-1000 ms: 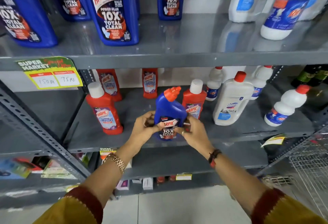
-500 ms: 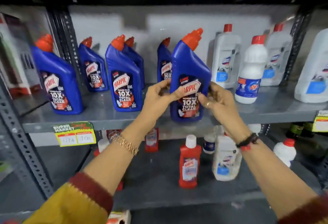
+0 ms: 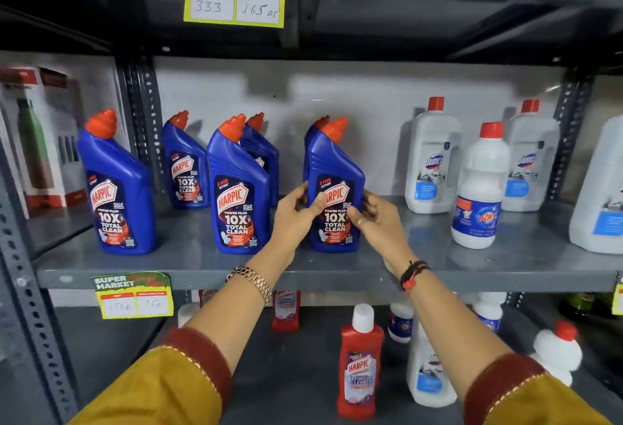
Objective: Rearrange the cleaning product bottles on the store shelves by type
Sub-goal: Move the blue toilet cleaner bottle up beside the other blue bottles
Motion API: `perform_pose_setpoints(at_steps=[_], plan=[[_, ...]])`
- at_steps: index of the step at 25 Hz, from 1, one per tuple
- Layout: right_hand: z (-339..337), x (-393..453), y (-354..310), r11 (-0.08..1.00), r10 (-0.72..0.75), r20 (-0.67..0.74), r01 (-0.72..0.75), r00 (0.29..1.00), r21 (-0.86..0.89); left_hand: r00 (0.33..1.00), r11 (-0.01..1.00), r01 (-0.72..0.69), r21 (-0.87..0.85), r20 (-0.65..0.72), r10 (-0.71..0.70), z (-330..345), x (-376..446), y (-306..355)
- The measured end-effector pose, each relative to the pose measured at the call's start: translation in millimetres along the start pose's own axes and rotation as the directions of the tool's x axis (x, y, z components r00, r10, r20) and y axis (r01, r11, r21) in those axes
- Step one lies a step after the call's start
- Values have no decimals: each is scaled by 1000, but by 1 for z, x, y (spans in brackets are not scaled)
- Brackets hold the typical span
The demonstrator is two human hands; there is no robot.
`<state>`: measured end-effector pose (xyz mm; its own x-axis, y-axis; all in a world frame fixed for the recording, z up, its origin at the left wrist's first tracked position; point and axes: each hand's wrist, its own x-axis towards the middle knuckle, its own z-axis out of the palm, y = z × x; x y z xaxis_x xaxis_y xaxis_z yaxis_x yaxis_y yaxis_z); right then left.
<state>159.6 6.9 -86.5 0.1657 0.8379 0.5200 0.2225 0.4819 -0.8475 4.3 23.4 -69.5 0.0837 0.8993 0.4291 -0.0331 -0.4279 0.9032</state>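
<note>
A blue Harpic bottle (image 3: 337, 168) with an orange cap stands upright on the middle shelf (image 3: 337, 268). My left hand (image 3: 295, 214) grips its left side and my right hand (image 3: 379, 222) its right side. Another blue bottle stands right behind it, mostly hidden. Several more blue Harpic bottles (image 3: 237, 188) line the shelf to the left. White bottles with red caps (image 3: 433, 161) stand to the right on the same shelf.
The lower shelf holds red Harpic bottles (image 3: 359, 362) and white bottles (image 3: 558, 352) mixed together. Price tags (image 3: 133, 295) hang on the shelf edges. Boxed goods (image 3: 40, 141) fill the bay at far left. A slotted upright post (image 3: 20, 256) runs down the left.
The blue bottle was lifted from the lower shelf up to the middle shelf and now stands there, both hands still on it. The camera view rose with it.
</note>
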Motion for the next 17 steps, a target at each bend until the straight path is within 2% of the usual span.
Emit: perform_pose_setpoints(at_steps=[2, 4, 5, 6, 7, 8, 9, 10, 11, 13, 14, 15, 17], plan=[[-4, -4, 5, 999, 24, 55, -26, 998, 33, 996, 995, -92, 35, -21, 92, -3, -10, -3], [-9, -6, 10, 994, 60, 145, -71, 988, 78, 946, 963, -269, 32, -178, 270, -12, -25, -5], [-10, -5, 13, 992, 74, 175, -91, 982, 88, 875, 923, -379, 70, -300, 381, -20, -32, -7], [-11, -4, 15, 990, 93, 199, -112, 976, 87, 773, 871, -463, 162, -407, 487, -32, -37, -9], [-11, -2, 16, 989, 114, 224, -133, 968, 70, 673, 824, -488, 288, -477, 565, -46, -39, -12], [-10, -1, 17, 988, 134, 250, -147, 959, 37, 611, 804, -457, 382, -522, 595, -62, -39, -14], [-9, 0, 18, 988, 148, 273, -154, 950, 2, 614, 820, -391, 417, -546, 570, -77, -37, -16], [-9, 1, 19, 987, 159, 288, -158, 944, -24, 676, 860, -316, 401, -540, 501, -92, -34, -17], [-9, 2, 20, 986, 166, 292, -163, 942, -36, 770, 904, -233, 358, -500, 396, -106, -29, -18], [-8, 2, 21, 985, 172, 291, -166, 941, -45, 934, 962, -59, 267, -325, 147, -130, -21, -19], [-7, 2, 21, 985, 171, 290, -163, 942, -51, 976, 968, 11, 252, -215, 45, -138, -18, -18], [-6, 3, 20, 985, 172, 289, -162, 942, -57, 993, 965, 68, 253, -112, -41, -145, -15, -18], [-5, 3, 19, 984, 180, 291, -168, 940, -68, 983, 942, 159, 296, 40, -178, -152, -11, -18]])
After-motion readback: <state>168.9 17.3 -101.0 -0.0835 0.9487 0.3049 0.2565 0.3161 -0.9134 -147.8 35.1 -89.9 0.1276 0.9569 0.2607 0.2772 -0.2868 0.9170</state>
